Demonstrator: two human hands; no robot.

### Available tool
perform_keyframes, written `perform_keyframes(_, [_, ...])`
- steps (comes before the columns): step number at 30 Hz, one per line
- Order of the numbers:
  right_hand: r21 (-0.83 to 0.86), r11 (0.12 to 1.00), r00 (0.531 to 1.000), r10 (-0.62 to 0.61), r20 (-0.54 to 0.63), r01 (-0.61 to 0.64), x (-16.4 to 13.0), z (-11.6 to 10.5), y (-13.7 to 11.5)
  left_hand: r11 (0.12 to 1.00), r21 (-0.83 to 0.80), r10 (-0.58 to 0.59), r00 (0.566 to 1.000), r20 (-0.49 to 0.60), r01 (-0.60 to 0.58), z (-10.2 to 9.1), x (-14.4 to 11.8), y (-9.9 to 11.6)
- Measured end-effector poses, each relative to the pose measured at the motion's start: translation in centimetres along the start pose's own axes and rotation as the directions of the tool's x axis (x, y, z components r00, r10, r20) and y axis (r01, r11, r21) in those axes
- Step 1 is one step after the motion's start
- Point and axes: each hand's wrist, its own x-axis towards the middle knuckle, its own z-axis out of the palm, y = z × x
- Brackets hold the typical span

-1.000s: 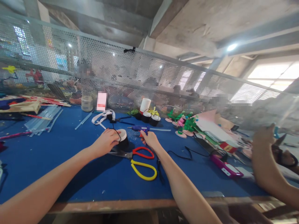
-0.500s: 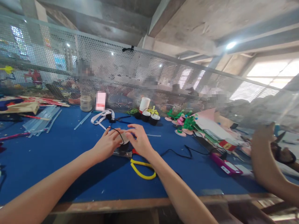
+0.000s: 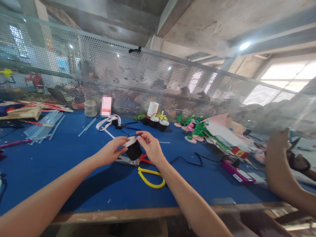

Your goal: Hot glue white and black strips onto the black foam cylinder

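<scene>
Between my two hands is a small black pot (image 3: 134,151) with a white band at its top and a thin black handle, tilted above the table. My left hand (image 3: 112,150) pinches its white band from the left. On the right, the fingertips of my right hand (image 3: 151,147) are closed at the pot's upper rim, by the black handle. Beneath lie scissors (image 3: 153,187) with yellow and red handle grips, their metal part partly hidden by the pot. Two similar black-and-white pots (image 3: 163,125) stand farther back, beside a white cylinder (image 3: 153,109).
White ribbon (image 3: 100,126) and black cord lie behind my hands. Translucent glue sticks (image 3: 43,126) and a glass jar (image 3: 91,109) are at left. Rightward are green craft plants (image 3: 199,129), papers, a magenta device (image 3: 237,172) and another person's arm (image 3: 277,164). A perforated metal screen (image 3: 138,75) backs the table.
The pot has turned so its black side faces me. My left hand has shifted from over it to its left side, and my right fingers have closed at its rim.
</scene>
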Motion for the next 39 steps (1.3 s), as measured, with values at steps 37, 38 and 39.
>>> perform_keyframes(37, [-0.314, 0.949, 0.997, -0.006, -0.076, -0.018, -0.8, 1.1, 0.9, 0.945, -0.292, -0.115, 0.986, 0.120, 0.145, -0.9, 0.1, 1.4])
perform_keyframes(38, [-0.358, 0.934, 0.996, -0.048, -0.072, 0.019, -0.9, 1.2, 0.8, 0.943, -0.293, -0.130, 0.985, 0.110, 0.157, -0.8, 0.1, 1.5])
perform_keyframes(39, [-0.402, 0.914, 0.994, -0.092, -0.065, 0.058, -1.0, 1.4, 0.8, 0.943, -0.290, -0.145, 0.985, 0.091, 0.165, -0.6, 0.1, 1.6])
